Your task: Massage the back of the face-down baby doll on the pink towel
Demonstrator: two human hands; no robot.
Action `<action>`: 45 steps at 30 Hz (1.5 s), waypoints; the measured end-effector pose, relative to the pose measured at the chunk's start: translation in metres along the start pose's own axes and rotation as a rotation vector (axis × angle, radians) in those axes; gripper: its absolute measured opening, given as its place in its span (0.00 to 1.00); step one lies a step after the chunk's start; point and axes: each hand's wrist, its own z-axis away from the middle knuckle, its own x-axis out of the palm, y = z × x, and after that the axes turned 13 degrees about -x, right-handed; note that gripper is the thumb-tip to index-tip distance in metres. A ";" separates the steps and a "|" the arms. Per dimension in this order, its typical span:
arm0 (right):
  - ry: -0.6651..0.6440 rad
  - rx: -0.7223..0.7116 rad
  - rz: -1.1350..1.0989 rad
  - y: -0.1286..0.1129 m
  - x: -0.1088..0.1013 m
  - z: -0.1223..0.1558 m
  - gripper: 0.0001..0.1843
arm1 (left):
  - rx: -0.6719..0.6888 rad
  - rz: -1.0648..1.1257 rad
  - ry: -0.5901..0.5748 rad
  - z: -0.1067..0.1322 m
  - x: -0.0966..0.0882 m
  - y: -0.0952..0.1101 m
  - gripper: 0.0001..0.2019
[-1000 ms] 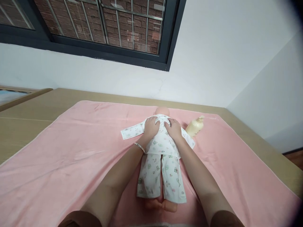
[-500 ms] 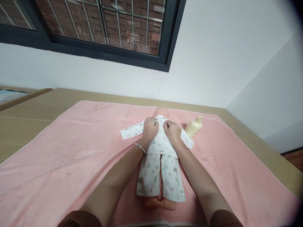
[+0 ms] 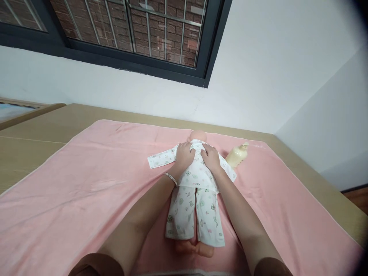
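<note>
A baby doll (image 3: 197, 135) in white printed pyjamas (image 3: 193, 207) lies on its back on a pink towel (image 3: 86, 184), head toward the wall. My left hand (image 3: 184, 154) rests flat on the doll's chest on the left side, fingers stretched toward the collar. Beside it, my right hand (image 3: 211, 158) lies flat on the right side of the chest. Both hands press on the top of the pyjama shirt and hold nothing. A silver bracelet (image 3: 170, 178) sits on my left wrist.
A cream pump bottle (image 3: 236, 156) lies on the towel just right of the doll's shoulder. The towel covers a tan table (image 3: 34, 134) that meets a white wall under a dark-framed window (image 3: 129, 34). Floor shows at the far right.
Half a second ago both hands pinched the shirt front near the collar; now their fingers lie flat and spread on the chest. The doll has not moved.
</note>
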 end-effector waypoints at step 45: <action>0.196 0.095 -0.068 -0.005 0.004 0.009 0.18 | 0.029 0.012 0.060 0.004 -0.002 0.001 0.15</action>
